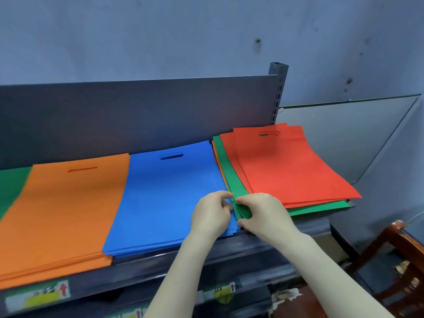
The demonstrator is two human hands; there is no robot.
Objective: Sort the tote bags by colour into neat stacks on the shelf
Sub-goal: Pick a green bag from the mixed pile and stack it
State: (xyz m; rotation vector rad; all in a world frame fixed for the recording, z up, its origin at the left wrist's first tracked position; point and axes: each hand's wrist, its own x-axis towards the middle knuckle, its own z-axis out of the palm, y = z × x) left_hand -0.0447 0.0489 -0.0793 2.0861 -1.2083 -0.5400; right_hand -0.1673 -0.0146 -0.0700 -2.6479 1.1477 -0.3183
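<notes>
On the dark shelf (229,251) lie flat tote bags in stacks: a green stack (11,187) at the far left, an orange stack (62,212), a blue stack (165,198), and at the right a mixed pile with red bags (286,166) on top of green bags (231,177) and a sliver of orange beneath. My right hand (261,214) pinches the near left corner of the green bags in the mixed pile. My left hand (211,214) is beside it over the blue stack's right edge, fingers curled at the same green corner.
A grey back panel (137,115) and an upright post (278,92) bound the shelf behind. A blue wall rises beyond. A wooden chair (394,255) stands at the lower right. Price labels (39,294) line the shelf's front edge, with lower shelves beneath.
</notes>
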